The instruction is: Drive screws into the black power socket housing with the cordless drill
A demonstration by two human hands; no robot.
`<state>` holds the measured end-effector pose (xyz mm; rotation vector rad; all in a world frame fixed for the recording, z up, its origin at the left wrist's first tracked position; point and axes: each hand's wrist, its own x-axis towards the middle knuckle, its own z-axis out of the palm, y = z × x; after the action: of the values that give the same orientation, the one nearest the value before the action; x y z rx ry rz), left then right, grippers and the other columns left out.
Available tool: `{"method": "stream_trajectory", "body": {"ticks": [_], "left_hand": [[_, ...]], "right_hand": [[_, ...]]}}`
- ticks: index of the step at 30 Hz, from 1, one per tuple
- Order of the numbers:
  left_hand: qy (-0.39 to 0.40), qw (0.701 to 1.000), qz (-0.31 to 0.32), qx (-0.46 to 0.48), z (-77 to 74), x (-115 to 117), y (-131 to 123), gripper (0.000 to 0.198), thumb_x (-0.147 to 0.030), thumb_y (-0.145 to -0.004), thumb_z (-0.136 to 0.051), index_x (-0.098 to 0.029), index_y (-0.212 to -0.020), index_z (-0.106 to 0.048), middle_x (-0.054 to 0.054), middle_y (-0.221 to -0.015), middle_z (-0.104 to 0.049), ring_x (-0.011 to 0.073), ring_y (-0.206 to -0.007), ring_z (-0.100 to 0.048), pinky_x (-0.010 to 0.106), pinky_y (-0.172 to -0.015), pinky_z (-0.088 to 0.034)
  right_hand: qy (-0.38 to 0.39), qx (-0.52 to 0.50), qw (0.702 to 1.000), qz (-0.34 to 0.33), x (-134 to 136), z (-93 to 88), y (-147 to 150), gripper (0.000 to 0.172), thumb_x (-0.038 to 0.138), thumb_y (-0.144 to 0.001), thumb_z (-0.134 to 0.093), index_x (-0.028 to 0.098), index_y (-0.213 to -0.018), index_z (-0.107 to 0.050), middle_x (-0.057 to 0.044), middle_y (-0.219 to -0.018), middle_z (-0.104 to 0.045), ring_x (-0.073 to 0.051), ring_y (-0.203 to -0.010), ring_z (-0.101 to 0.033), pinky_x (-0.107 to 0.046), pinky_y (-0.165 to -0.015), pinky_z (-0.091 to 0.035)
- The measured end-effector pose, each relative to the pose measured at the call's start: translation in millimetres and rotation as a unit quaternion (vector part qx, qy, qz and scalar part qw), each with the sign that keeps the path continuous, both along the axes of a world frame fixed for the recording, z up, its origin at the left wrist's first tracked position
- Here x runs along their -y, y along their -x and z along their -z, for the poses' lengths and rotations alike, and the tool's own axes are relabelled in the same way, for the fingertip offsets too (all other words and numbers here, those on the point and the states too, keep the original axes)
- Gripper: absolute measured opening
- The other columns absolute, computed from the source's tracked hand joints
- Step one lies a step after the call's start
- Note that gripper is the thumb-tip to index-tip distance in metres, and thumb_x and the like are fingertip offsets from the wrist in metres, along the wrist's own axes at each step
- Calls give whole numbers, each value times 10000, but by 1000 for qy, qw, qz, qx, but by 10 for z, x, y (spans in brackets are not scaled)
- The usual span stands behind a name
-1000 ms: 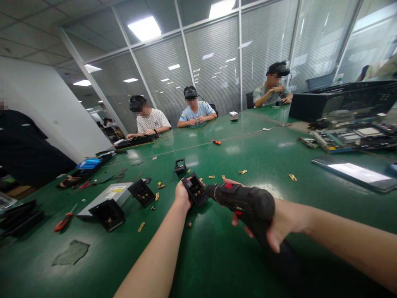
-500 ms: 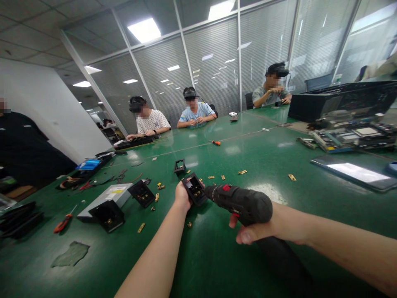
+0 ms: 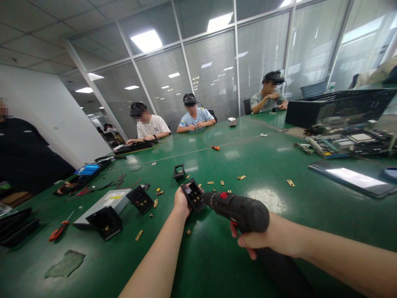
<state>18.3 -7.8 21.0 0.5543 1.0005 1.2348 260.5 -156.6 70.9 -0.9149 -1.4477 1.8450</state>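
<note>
My left hand point(image 3: 181, 202) grips a black plastic housing point(image 3: 197, 205) with brass pieces inside, tilted above the green table. In my right hand point(image 3: 254, 240) is a black cordless drill point(image 3: 237, 209) with red accents; its chuck points left, at the housing's right side. Whether the bit touches anything inside is hidden. Just behind the housing stands another black frame point(image 3: 179, 172). Two similar black housings point(image 3: 140, 199) sit to the left, one close to a grey metal box point(image 3: 113, 198). Small brass plates point(image 3: 241, 177) lie scattered around, with a brass fitting point(image 3: 188, 232) below the held housing.
An orange-handled screwdriver point(image 3: 58, 232) and a dark green scrap point(image 3: 65, 263) lie at the left. To the right are a tablet point(image 3: 350, 178), circuit boards point(image 3: 350, 140) and a black computer case point(image 3: 304, 114). Across the green table point(image 3: 263, 165) several people sit working.
The view has shifted slightly, so the scene sits a little lower and leftward. Both hands still hold the housing and the drill in nearly the same pose.
</note>
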Motion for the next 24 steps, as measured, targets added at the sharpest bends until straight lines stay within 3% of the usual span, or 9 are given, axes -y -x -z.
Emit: {"method": "stream_trajectory", "body": {"ticks": [6,12,18,24], "left_hand": [[-6,1000,-10,-1,-5,0,-16,282,-302,-786,-480,-84,-825,-655,149,-672,-689,278,-630,-700,386,-563,-570],[-20,1000,-8,-6,35,-24,-11,278,-305,-786,-474,-92,-825,-649,146,-671,-687,281,-621,-696,398,-558,-568],[-29,1000,0,-3,75,-51,-2,288,-309,-792,-473,-83,-809,-650,158,-673,-689,280,-616,-690,406,-587,-570],[-17,1000,1,5,47,-27,-15,275,-301,-789,-476,-95,-825,-655,141,-660,-688,270,-625,-690,397,-580,-571]], "right_hand": [[-18,27,999,-14,1,17,31,602,89,-686,-726,189,-1242,-517,38,-773,-640,-97,-522,-634,-191,-484,-496],[-37,18,999,-11,3,-25,27,765,66,-717,-683,223,-1401,-380,45,-770,-627,-89,-497,-609,-190,-469,-473],[-25,31,999,-15,-26,14,-7,327,143,-704,-715,143,-1009,-598,15,-786,-621,-91,-509,-621,-207,-499,-465],[-28,40,998,-25,-41,18,-21,168,182,-707,-717,146,-792,-577,24,-689,-602,-102,-520,-611,-222,-523,-462]]}}
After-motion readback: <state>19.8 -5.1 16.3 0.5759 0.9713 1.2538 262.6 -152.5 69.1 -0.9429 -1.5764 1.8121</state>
